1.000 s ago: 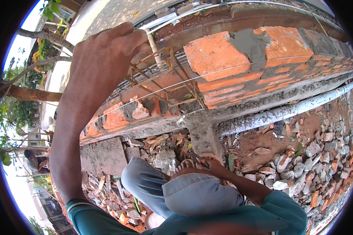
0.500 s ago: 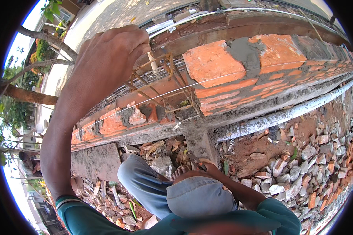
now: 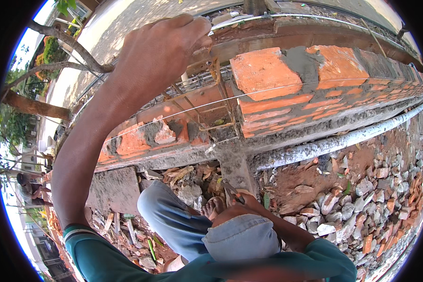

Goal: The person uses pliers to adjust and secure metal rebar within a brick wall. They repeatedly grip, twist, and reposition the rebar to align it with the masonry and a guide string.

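Left hand [image 3: 162, 56] pinches rusty rebar [image 3: 215, 70] above rough orange brickwork [image 3: 277, 89]; right hand [image 3: 242, 204] grips pliers [image 3: 232, 190].

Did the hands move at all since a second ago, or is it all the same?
Hardly at all. The left hand stays up on the rusty steel rods in the gap of the brick wall, fingers pinched near the top rod. The right hand stays low by the knee, holding what looks like pliers. Only the view shifted slightly.
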The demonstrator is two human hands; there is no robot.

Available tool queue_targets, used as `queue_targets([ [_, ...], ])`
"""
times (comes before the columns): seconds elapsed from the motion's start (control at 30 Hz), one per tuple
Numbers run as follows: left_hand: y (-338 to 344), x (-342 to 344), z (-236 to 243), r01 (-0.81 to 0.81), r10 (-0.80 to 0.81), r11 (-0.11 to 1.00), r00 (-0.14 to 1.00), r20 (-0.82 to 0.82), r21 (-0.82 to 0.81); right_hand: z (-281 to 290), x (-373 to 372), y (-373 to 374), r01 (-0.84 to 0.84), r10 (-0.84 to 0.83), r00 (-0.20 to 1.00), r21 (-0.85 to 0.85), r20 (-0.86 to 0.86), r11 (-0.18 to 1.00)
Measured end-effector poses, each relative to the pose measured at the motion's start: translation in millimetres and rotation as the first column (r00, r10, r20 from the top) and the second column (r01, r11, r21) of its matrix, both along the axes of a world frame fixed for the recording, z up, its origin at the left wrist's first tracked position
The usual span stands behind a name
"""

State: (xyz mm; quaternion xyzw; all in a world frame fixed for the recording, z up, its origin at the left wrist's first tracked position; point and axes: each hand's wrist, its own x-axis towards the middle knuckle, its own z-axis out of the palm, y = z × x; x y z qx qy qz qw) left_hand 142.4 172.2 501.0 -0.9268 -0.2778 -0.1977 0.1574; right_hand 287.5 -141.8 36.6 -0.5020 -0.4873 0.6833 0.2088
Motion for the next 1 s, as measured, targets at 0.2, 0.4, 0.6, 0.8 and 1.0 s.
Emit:
queue_targets([
  [0.2, -20.2, -29.2, 34.6, 0.040, -0.150, 0.943, 0.937, -0.315, -0.330, 10.2, -1.2, -1.4, 0.134, -0.131, 0.991, 0.131, -0.031, 0.982],
  [0.4, 12.1, -33.8, 21.9, 0.012, -0.046, 0.911, 0.996, -0.073, -0.413, 6.3, -1.1, -3.6, 0.063, -0.062, 0.998, -0.069, 0.010, 0.996],
  [0.6, -4.2, -3.8, 6.7, 0.185, -0.219, 0.801, 0.976, 0.009, -0.569, 4.5, -3.4, -5.6, 0.094, -0.094, 0.996, -0.040, 0.006, 0.995],
  [0.8, 26.0, -74.8, 53.3, -0.191, 0.199, 0.949, 0.980, 0.008, -0.253, 16.8, -1.1, -4.3, 0.131, -0.130, 0.991, 0.079, -0.020, 0.988],
  [1.0, -22.0, -98.3, 58.6, 0.336, 0.019, 0.681, 0.879, 0.476, -0.650, 27.5, 21.8, -22.9, 0.133, -0.130, 0.988, 0.037, -0.090, 0.990],
])
